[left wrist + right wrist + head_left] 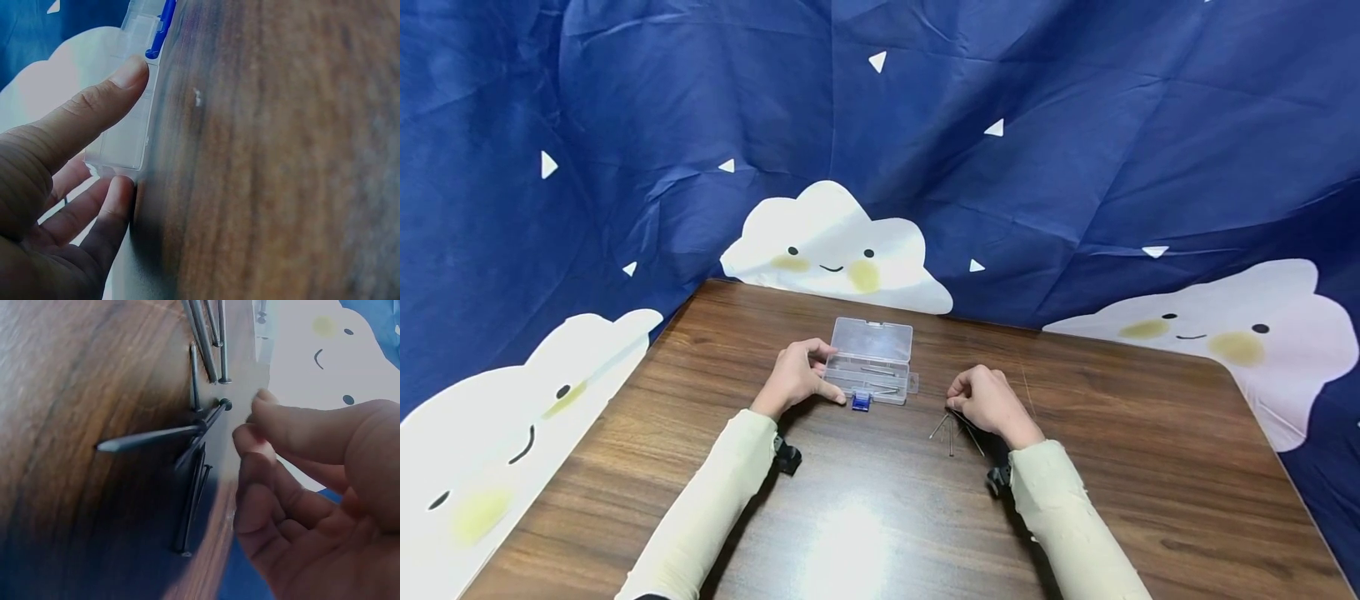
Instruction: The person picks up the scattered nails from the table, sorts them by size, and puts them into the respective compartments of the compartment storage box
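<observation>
A clear plastic box (867, 382) with its lid (872, 340) raised stands on the table, a blue latch (861, 402) at its front. Thin metal nails (880, 372) lie inside. My left hand (800, 377) grips the box's left end, thumb against the front and fingers around the side and back. Right of the box, my right hand (988, 402) is just over a loose group of nails (187, 506), its fingers curled and the thumb close to the index finger. Whether a nail sits between those fingertips is hidden.
The wooden table (700, 467) runs out to both sides and towards me. Behind it hangs a blue cloth (925, 150) with white clouds. A dark wrist camera (787, 457) sits on my left wrist, and another camera (997, 481) on my right.
</observation>
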Demonstrator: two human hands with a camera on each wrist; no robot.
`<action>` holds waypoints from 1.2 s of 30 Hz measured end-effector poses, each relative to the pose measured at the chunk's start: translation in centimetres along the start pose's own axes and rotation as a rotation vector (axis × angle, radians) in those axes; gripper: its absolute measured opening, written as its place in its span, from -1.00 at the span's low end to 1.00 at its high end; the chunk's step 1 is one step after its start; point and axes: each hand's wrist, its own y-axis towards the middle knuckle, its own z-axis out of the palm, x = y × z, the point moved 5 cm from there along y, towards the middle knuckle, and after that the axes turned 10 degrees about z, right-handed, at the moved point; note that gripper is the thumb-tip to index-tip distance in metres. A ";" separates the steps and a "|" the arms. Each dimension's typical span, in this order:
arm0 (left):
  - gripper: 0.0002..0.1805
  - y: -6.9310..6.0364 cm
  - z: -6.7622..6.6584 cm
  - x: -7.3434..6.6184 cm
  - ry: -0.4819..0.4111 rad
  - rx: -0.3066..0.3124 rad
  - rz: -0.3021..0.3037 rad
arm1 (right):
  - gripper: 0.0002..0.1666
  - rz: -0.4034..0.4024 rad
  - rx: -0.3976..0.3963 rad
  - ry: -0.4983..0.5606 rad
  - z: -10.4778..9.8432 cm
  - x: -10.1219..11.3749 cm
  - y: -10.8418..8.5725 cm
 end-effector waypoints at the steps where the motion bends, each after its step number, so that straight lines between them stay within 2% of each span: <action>1: -0.07 0.0 0.0 0.0 -0.002 0.000 -0.003 | -0.90 -0.005 0.007 -0.006 0.1 0.0 0.0; 7: -0.08 -0.1 0.0 0.2 -0.017 -0.003 -0.010 | -0.88 -0.005 0.048 -0.034 0.7 -0.2 0.1; 19: -0.10 0.0 0.0 0.1 -0.016 -0.004 -0.012 | -0.78 0.017 0.037 -0.085 0.9 0.0 0.2; 26: -0.11 0.0 0.2 0.2 -0.017 0.001 -0.020 | -0.76 0.020 0.060 -0.137 1.0 -0.1 0.3; 36: -0.11 0.1 0.1 0.1 -0.029 -0.001 -0.015 | -0.82 0.019 0.030 -0.027 -0.6 -0.1 0.3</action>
